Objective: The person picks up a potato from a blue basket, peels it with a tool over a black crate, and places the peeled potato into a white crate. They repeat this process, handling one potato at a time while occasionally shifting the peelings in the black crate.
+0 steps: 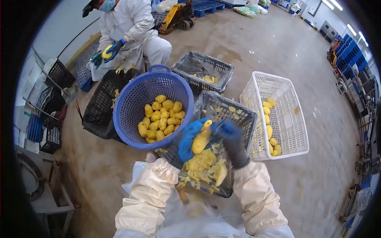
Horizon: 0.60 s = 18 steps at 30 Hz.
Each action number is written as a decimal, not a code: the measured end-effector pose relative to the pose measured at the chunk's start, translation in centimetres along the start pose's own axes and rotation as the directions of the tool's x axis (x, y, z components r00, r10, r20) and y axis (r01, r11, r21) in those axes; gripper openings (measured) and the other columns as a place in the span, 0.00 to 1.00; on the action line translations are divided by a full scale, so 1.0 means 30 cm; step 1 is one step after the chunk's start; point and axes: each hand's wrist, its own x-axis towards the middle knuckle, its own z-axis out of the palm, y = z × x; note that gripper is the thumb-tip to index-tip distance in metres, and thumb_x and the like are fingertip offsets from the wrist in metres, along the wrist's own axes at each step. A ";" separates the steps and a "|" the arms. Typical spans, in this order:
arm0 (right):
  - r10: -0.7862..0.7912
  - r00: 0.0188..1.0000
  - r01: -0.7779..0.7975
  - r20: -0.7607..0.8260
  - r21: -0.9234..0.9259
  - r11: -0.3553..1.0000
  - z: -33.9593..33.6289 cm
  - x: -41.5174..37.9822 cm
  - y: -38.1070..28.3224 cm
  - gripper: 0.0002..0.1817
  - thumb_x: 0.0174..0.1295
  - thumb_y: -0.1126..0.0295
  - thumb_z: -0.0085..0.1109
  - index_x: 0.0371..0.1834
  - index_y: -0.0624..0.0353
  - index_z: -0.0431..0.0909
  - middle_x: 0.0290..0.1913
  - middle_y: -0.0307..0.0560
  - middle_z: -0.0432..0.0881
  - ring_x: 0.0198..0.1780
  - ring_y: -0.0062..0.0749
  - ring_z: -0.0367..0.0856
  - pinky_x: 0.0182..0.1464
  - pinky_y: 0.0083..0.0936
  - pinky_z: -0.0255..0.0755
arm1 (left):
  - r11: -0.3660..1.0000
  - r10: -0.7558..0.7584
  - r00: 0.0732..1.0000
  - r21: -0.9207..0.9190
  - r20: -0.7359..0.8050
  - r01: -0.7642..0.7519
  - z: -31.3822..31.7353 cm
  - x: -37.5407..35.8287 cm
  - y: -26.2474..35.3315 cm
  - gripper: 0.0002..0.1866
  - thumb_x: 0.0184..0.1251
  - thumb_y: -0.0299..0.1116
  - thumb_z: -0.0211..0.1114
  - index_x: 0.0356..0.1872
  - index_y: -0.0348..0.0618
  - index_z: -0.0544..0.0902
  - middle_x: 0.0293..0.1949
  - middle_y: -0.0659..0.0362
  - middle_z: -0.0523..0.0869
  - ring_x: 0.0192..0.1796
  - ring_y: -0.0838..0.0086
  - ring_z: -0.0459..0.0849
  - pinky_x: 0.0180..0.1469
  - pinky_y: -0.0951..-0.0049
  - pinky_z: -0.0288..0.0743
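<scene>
My left hand (188,141), in a blue and grey glove, is closed around a yellow potato (201,141). Close to the potato's right side is my right hand (228,137), gloved the same way. Motion blurs its fingers, so whatever they hold cannot be made out. Both hands are over a dark, plastic-lined crate (249,123). Inside it lie a heap of yellow peelings (200,164) and a pale, long piece (221,173). Left of my hands stands a blue-purple basket (124,115) with many potatoes (162,115) in it.
A white crate (295,119) with several potatoes stands at the right. Beyond my crate is another lined crate (186,65) with scraps. A masked co-worker (133,27) holds a potato (106,52) at upper left, behind a black-lined crate (99,105). A yellow pallet jack (174,18) stands behind.
</scene>
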 end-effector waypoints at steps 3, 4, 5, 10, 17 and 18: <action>0.204 0.978 -0.123 -0.034 0.700 0.703 -0.158 0.078 -0.027 0.08 0.59 0.73 0.63 0.39 0.64 0.77 0.30 0.41 0.80 0.31 0.21 0.77 0.34 0.18 0.71 | 0.833 -0.310 0.950 -0.471 0.041 0.292 0.002 -0.011 0.004 0.21 0.73 0.40 0.51 0.60 0.37 0.71 0.49 0.54 0.80 0.48 0.72 0.81 0.51 0.74 0.76; 0.196 0.980 -0.115 -0.036 0.700 0.705 -0.132 0.059 -0.026 0.08 0.59 0.73 0.63 0.39 0.64 0.77 0.30 0.41 0.80 0.31 0.21 0.77 0.34 0.18 0.71 | 0.645 -0.428 0.897 -0.657 0.115 0.391 -0.001 0.000 0.009 0.21 0.74 0.38 0.49 0.60 0.35 0.71 0.50 0.54 0.80 0.50 0.73 0.80 0.54 0.75 0.73; 0.078 0.994 -0.041 -0.081 0.382 0.923 -0.075 0.023 -0.017 0.08 0.60 0.72 0.61 0.39 0.63 0.78 0.30 0.41 0.80 0.30 0.21 0.77 0.33 0.17 0.71 | 0.649 -0.419 0.900 -0.656 0.116 0.387 0.001 0.008 0.023 0.21 0.74 0.38 0.49 0.60 0.35 0.71 0.50 0.54 0.80 0.50 0.73 0.80 0.54 0.75 0.73; -0.077 0.920 0.120 -0.385 0.088 0.989 -0.140 0.058 -0.016 0.05 0.61 0.71 0.60 0.34 0.62 0.79 0.24 0.39 0.79 0.24 0.18 0.75 0.27 0.15 0.69 | 0.721 -0.408 0.903 -0.560 0.134 0.409 0.006 0.002 -0.001 0.20 0.73 0.40 0.52 0.57 0.35 0.74 0.50 0.56 0.80 0.51 0.74 0.79 0.57 0.73 0.73; 0.047 0.949 0.036 -0.313 0.254 0.966 -0.177 0.084 0.025 0.07 0.64 0.67 0.58 0.33 0.60 0.77 0.25 0.39 0.79 0.22 0.20 0.75 0.26 0.16 0.69 | 0.839 -0.352 0.926 -0.393 0.134 0.376 -0.008 0.005 0.031 0.23 0.74 0.41 0.49 0.59 0.32 0.72 0.51 0.55 0.80 0.53 0.76 0.77 0.57 0.75 0.71; 0.028 0.919 0.126 -0.394 0.361 0.924 -0.183 0.097 -0.007 0.08 0.63 0.66 0.58 0.34 0.60 0.78 0.26 0.39 0.79 0.22 0.20 0.75 0.27 0.17 0.69 | 0.839 -0.368 0.920 -0.378 0.132 0.390 -0.014 0.006 0.029 0.23 0.74 0.41 0.49 0.59 0.32 0.72 0.51 0.55 0.80 0.53 0.76 0.77 0.58 0.75 0.71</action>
